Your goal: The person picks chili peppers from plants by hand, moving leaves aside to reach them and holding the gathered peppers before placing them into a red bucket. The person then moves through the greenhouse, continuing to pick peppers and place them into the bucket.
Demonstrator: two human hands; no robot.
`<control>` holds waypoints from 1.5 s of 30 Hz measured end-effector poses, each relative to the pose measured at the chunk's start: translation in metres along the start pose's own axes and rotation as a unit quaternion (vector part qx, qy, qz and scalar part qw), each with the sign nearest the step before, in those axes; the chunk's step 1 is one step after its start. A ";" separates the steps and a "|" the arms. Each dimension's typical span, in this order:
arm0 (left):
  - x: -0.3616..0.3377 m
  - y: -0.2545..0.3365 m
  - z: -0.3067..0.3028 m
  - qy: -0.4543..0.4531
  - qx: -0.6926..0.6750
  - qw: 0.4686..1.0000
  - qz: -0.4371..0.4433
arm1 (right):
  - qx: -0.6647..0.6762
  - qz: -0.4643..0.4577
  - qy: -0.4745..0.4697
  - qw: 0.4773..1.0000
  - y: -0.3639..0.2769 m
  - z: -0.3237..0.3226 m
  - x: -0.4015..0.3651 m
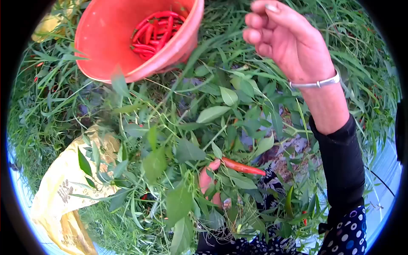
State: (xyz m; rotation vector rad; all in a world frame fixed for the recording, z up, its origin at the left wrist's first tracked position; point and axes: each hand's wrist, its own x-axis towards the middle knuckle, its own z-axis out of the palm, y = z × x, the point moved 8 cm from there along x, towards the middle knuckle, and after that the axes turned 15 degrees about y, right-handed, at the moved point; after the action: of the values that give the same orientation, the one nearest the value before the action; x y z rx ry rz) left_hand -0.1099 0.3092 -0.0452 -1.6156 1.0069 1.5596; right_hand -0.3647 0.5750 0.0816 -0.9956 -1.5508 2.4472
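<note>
My left hand (206,180) is low in the middle of the plants, partly hidden by leaves. Its fingertips are closed at the stem end of a red chili pepper (243,166), which points to the right. My right hand (293,42) is raised at the upper right, a silver bangle at its wrist. Nothing shows in its palm, and its fingers are loosely curled. To its left stands a red bucket (106,40), tilted toward me, with several red chili peppers (154,34) at the bottom. Green chili plants (187,148) surround my left hand.
A yellow printed bag (63,187) lies at the lower left, and another yellow bag (49,26) is at the upper left. A greenish pepper (289,202) hangs near my right sleeve. Tall grass (357,63) grows around, with dark sheeting (293,148) under the plants.
</note>
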 end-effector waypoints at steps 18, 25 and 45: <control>0.007 0.029 0.007 -0.020 0.000 0.999 0.037 | -0.454 0.152 0.136 0.867 0.194 -0.160 -0.036; -0.007 0.030 0.011 0.049 0.026 0.996 0.072 | -0.451 -0.257 0.127 0.845 0.149 -0.075 -0.090; 0.019 0.032 -0.005 -0.021 0.048 0.996 0.075 | -0.608 0.060 -0.030 0.791 0.180 -0.159 -0.031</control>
State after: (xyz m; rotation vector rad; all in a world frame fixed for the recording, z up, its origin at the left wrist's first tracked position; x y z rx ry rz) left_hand -0.1363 0.2881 -0.0619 -1.4648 1.1854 1.6117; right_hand -0.2039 0.6001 -0.0975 -1.0625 -3.2111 1.2441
